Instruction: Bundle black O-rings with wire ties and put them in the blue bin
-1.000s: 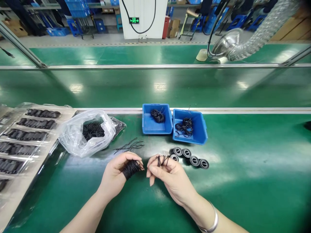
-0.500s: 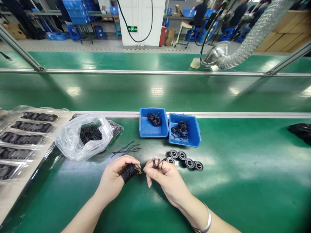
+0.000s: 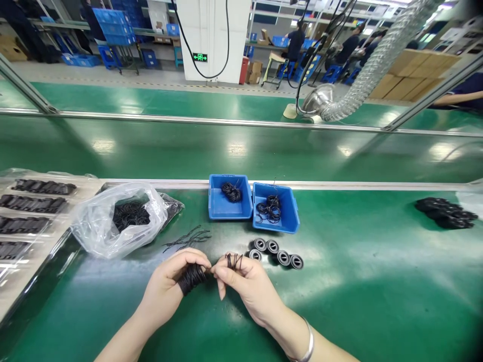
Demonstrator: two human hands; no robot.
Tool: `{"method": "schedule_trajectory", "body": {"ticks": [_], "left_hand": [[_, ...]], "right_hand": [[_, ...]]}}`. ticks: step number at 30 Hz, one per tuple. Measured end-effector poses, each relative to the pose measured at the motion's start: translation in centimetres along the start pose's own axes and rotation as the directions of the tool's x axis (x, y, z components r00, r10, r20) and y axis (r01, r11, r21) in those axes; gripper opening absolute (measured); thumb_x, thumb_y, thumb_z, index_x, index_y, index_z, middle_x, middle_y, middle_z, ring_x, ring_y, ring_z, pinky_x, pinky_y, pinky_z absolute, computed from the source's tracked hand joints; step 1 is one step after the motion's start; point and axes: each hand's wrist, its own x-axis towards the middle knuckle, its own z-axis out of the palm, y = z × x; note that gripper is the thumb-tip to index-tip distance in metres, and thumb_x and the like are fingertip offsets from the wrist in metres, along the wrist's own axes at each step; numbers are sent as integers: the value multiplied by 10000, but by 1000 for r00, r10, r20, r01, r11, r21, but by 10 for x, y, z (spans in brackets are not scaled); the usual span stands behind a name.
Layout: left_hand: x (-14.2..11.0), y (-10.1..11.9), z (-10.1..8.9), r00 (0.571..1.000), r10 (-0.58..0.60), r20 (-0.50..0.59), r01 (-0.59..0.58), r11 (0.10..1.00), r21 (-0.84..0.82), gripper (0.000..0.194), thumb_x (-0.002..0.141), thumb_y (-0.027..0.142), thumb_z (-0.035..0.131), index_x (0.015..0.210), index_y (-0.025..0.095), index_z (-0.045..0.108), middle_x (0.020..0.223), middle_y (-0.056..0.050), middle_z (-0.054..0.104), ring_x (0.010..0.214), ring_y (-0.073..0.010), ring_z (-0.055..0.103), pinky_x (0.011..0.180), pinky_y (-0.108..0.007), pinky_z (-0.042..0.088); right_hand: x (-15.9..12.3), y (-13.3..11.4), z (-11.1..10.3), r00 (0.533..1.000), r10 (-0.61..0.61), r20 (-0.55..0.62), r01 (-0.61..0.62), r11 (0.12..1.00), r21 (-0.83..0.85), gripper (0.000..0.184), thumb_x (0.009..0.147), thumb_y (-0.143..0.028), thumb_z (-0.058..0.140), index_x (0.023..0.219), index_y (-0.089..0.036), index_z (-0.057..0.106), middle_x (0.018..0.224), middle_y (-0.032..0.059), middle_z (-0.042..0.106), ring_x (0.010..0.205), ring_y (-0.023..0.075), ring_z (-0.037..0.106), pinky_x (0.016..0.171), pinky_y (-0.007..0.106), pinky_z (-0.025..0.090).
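My left hand is closed around a thick bundle of thin black rings, which look like rubber O-rings. My right hand has a few thin black rings looped over its fingers. Its thumb and forefinger are pinched together at the fingertips of my left hand, at the end of the bundle. Whatever lies inside that pinch is too small to make out. Just beyond my right hand, several round black parts with slotted centres lie on the green tabletop.
Two blue bins hold black rings. Left of them sits a clear plastic bag of black rings. Loose black strands lie before it. Trays of black parts line the left; a black pile is at right.
The whole view has swung right and up, so the table things appear further left. My fingertips have come together at the bundle, where a small gap showed before.
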Motion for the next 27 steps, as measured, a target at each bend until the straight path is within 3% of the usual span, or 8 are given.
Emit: {"method": "schedule_trajectory", "body": {"ticks": [19,22,27], "left_hand": [[2,1,1,1000,-25,6,25,1000,-9,130,914,141,602,909,201,716,913,-61,695,864,-197,679,793,-285,523],[1,2,3,999,-46,-4,46,999,-9,126,916,157,600,889,189,718,883,-66,702,843,-200,681,783,-298,532],[-1,-3,4,999,-38,-24,39,997,61,114,902,182,630,945,191,735,927,-87,723,879,-219,687,773,-310,541]], "right_hand": [[0,0,-2,1000,7,-18,-8,1000,-9,279,849,-433,746,853,-154,740,590,-16,623,554,122,551,648,276,453],[-1,3,-3,999,-10,-52,9,1000,-23,241,865,-400,741,909,-163,758,647,-22,618,550,96,535,640,260,427],[-1,6,-1,1000,-5,10,6,994,-113,249,778,-405,815,861,-174,773,776,-4,582,568,95,511,548,248,399]]}}
